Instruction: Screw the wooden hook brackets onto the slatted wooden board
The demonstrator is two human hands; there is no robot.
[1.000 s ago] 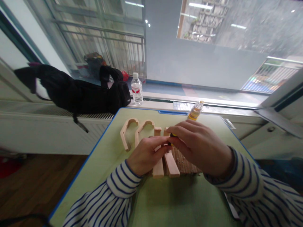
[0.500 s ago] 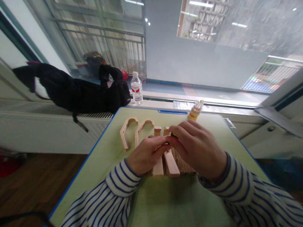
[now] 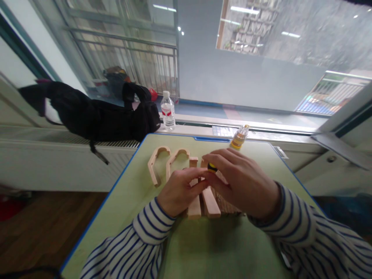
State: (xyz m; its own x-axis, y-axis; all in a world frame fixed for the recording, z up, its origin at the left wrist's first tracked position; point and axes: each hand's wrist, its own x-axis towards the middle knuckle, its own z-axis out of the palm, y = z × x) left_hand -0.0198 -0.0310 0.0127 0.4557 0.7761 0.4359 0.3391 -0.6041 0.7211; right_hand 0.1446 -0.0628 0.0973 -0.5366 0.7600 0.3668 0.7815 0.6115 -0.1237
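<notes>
My right hand [image 3: 242,184] is closed round a screwdriver, of which only a black and yellow handle [image 3: 212,167] shows between the fingers. Just left of it, my left hand [image 3: 182,190] has thumb and forefinger pinched together below the handle; what they grip is hidden. Under both hands lie two pale wooden strips, a left one [image 3: 194,209] and a right one [image 3: 212,205]. They rest over a brown, grained wooden piece [image 3: 228,203], mostly covered by my right hand. Two bent wooden pieces, an outer one [image 3: 152,167] and an inner one [image 3: 170,164], lie to the left.
The pale green table [image 3: 130,186] has a blue edge. A bottle of amber liquid [image 3: 239,137] stands at its far right side. Behind the table, a water bottle [image 3: 167,112] and a black bag [image 3: 113,116] rest on the sill below the window.
My right hand has shifted its grip slightly, and more of the yellow on the handle shows. The wooden pieces lie as before; the view has tilted a little.
</notes>
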